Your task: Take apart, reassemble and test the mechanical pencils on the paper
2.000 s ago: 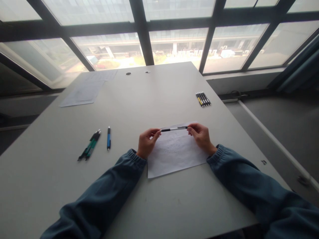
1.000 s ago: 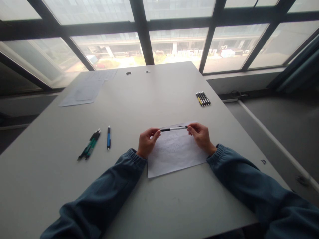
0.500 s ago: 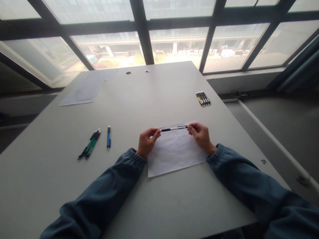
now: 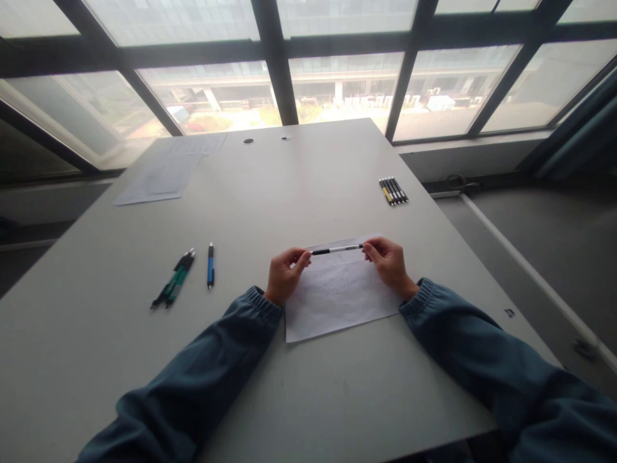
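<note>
A black and white pen (image 4: 337,249) is held level between my two hands, above a sheet of paper (image 4: 337,302) with faint marks. My left hand (image 4: 287,273) pinches the pen's left end between thumb and fingers. Its right end is pinched by my right hand (image 4: 389,264). To the left, a blue pen (image 4: 211,266) lies on the white table (image 4: 289,193), beside several green and black pens (image 4: 176,281).
Several black pens, one with yellow, form a neat row (image 4: 393,191) near the table's right edge. Papers (image 4: 164,173) lie at the far left. A small dark item (image 4: 509,313) is near the right edge. Windows stand behind the table.
The pen appears turned slightly about its long axis; its clip, seen along the top before, no longer shows there. Both hands have stayed in place.
</note>
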`<state>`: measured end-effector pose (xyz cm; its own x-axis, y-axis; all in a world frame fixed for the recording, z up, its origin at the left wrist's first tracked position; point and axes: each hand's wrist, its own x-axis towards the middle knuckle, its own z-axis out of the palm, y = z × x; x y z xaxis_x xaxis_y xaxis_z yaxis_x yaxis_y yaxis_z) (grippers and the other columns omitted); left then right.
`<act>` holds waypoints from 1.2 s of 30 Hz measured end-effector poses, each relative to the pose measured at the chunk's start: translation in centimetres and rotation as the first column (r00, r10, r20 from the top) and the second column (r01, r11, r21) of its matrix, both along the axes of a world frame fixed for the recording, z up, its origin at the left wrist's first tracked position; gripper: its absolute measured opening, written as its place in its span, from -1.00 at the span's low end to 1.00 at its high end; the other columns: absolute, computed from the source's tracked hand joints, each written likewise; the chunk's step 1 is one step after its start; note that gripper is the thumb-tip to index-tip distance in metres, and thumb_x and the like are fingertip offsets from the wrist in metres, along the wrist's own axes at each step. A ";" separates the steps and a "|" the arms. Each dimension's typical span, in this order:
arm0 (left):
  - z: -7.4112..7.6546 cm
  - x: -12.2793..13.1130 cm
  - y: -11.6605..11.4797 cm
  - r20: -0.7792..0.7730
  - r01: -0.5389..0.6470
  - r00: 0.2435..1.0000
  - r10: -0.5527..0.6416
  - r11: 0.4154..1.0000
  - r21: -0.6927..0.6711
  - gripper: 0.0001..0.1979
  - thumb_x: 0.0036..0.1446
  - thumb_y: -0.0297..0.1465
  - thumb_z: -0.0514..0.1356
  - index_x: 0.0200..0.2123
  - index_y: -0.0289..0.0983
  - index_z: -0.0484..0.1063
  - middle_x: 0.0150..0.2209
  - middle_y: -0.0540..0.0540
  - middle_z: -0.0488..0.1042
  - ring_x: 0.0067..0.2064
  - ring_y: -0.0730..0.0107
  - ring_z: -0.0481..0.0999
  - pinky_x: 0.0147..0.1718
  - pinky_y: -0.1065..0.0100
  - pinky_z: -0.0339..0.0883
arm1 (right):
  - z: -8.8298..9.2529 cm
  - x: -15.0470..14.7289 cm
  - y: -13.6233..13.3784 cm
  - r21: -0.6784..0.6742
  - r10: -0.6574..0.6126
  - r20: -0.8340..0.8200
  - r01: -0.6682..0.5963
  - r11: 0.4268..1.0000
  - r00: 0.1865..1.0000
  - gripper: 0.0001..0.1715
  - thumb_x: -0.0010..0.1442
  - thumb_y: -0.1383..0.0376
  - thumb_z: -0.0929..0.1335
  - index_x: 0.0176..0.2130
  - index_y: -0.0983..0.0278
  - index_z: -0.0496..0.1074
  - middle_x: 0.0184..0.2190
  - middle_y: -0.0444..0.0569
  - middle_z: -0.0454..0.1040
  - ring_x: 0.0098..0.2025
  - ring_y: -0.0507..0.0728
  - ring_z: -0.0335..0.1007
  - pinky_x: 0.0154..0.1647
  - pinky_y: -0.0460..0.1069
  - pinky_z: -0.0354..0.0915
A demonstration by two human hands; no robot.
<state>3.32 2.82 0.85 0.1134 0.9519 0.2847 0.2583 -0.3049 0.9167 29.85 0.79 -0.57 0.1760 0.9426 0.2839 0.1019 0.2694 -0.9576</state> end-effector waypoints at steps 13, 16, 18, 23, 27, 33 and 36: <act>0.4 0.0 -0.1 -0.020 0.011 1.000 -0.011 1.000 -0.007 -0.70 0.21 -0.17 0.28 -0.36 -0.31 0.56 -0.47 -0.07 0.56 -0.42 0.43 0.52 -0.37 0.43 0.39 | 0.0 0.0 0.0 -0.001 0.000 0.022 0.000 1.000 1.000 -0.70 0.24 0.07 0.44 -0.32 0.27 0.53 -0.51 -0.10 0.49 -0.49 0.04 0.38 -0.43 -0.04 0.32; 0.4 0.0 -0.1 -0.024 0.015 1.000 -0.015 1.000 -0.004 -0.70 0.21 -0.17 0.27 -0.36 -0.31 0.56 -0.47 -0.07 0.56 -0.42 0.42 0.52 -0.37 0.42 0.39 | 0.1 0.0 -0.1 -0.004 0.000 0.032 0.000 1.000 0.999 -0.67 0.24 0.05 0.43 -0.33 0.27 0.53 -0.51 -0.10 0.49 -0.49 0.04 0.38 -0.43 -0.04 0.32; 0.5 0.0 -0.1 -0.029 0.013 0.999 -0.013 1.000 -0.002 -0.69 0.21 -0.16 0.27 -0.37 -0.31 0.56 -0.48 -0.07 0.56 -0.42 0.42 0.52 -0.38 0.42 0.39 | 0.1 0.0 -0.1 -0.007 -0.001 0.041 0.001 1.000 0.999 -0.65 0.24 0.03 0.43 -0.33 0.27 0.53 -0.51 -0.09 0.49 -0.49 0.05 0.38 -0.43 -0.04 0.33; 0.5 0.0 -0.1 -0.041 0.008 0.999 -0.007 1.000 0.002 -0.68 0.21 -0.16 0.27 -0.39 -0.31 0.56 -0.48 -0.07 0.56 -0.43 0.42 0.52 -0.38 0.42 0.40 | 0.2 0.0 -0.1 -0.006 -0.001 0.046 0.002 1.000 0.999 -0.65 0.24 0.03 0.43 -0.34 0.27 0.52 -0.52 -0.10 0.48 -0.49 0.04 0.38 -0.43 -0.04 0.32; 0.3 0.0 -0.1 -0.041 0.010 0.999 -0.010 1.000 0.001 -0.68 0.22 -0.15 0.27 -0.39 -0.30 0.56 -0.49 -0.07 0.56 -0.44 0.42 0.52 -0.39 0.42 0.40 | 0.2 0.0 -0.1 -0.001 0.008 0.041 -0.008 1.000 0.999 -0.68 0.25 0.07 0.43 -0.35 0.28 0.52 -0.52 -0.11 0.48 -0.49 0.03 0.37 -0.43 -0.05 0.31; 0.4 0.0 -0.1 -0.033 0.020 0.999 -0.020 1.000 0.000 -0.67 0.22 -0.15 0.26 -0.39 -0.31 0.56 -0.49 -0.07 0.55 -0.44 0.43 0.51 -0.40 0.43 0.39 | 0.3 0.0 -0.1 -0.006 0.006 0.048 -0.006 1.000 0.999 -0.65 0.25 0.05 0.42 -0.36 0.28 0.51 -0.53 -0.11 0.47 -0.50 0.03 0.36 -0.44 -0.05 0.30; 0.4 0.0 -0.1 -0.036 0.020 0.999 -0.020 1.000 -0.002 -0.68 0.22 -0.15 0.26 -0.40 -0.30 0.55 -0.50 -0.06 0.54 -0.45 0.43 0.51 -0.40 0.43 0.38 | 0.3 0.0 -0.2 -0.009 0.008 0.058 -0.008 1.000 0.998 -0.64 0.25 0.04 0.42 -0.36 0.28 0.51 -0.52 -0.10 0.48 -0.50 0.03 0.36 -0.44 -0.05 0.31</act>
